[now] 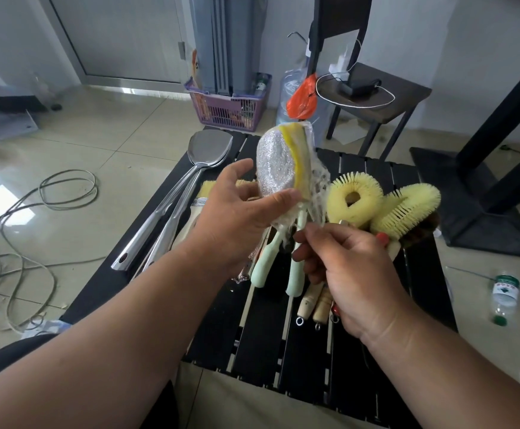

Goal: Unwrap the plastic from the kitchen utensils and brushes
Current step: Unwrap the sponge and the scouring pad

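On the black slatted table (308,360) lie two steel spatulas (172,209) at the left and yellow brushes (385,205) at the right. Above it the left hand (237,218) holds the sponge scrubbers (283,168), thumb and fingers around the silver head. Their long axis goes from far, head up, to near, green handles down. The right hand (351,267), just right of the handles, pinches the stretched plastic (317,193); I think it must pull toward the right.
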